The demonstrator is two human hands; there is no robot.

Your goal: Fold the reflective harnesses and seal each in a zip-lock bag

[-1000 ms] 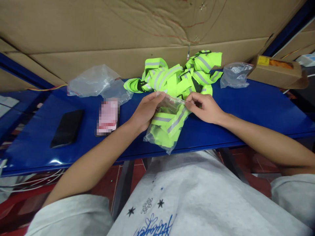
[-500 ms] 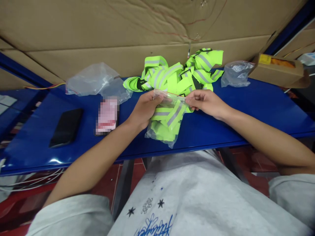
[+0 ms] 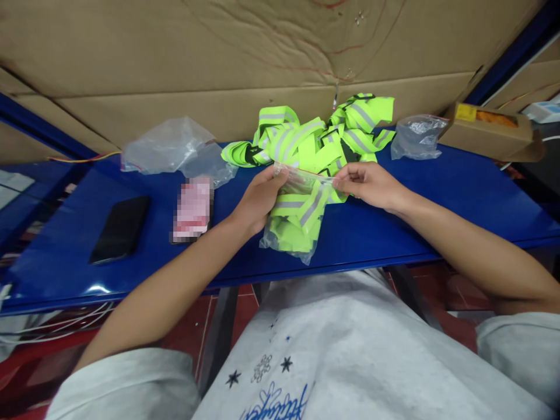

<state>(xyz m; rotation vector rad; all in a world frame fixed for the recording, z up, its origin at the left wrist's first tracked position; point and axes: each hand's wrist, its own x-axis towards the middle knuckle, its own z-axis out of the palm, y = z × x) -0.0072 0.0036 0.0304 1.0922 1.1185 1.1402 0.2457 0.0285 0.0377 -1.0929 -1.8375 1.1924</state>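
A clear zip bag [image 3: 294,219] stuffed with a neon yellow reflective strap hangs over the blue table [image 3: 459,192] near its front edge. My left hand [image 3: 258,198] pinches the left end of the bag's top seal. My right hand [image 3: 366,182] pinches the right end of the same seal. Both hands are closed on the bag's mouth. Just behind the bag lies a loose pile of neon yellow reflective straps [image 3: 315,137] with grey stripes.
Empty clear bags [image 3: 168,146] lie at the back left, another crumpled bag [image 3: 417,137] at the back right beside a cardboard box [image 3: 494,131]. A black phone [image 3: 120,227] and a blurred pink card [image 3: 192,209] rest on the left. Cardboard sheets form the back wall.
The bag's mouth, held open a second ago, is now pulled flat between both hands. My right hand has shifted slightly right and back along the seal.
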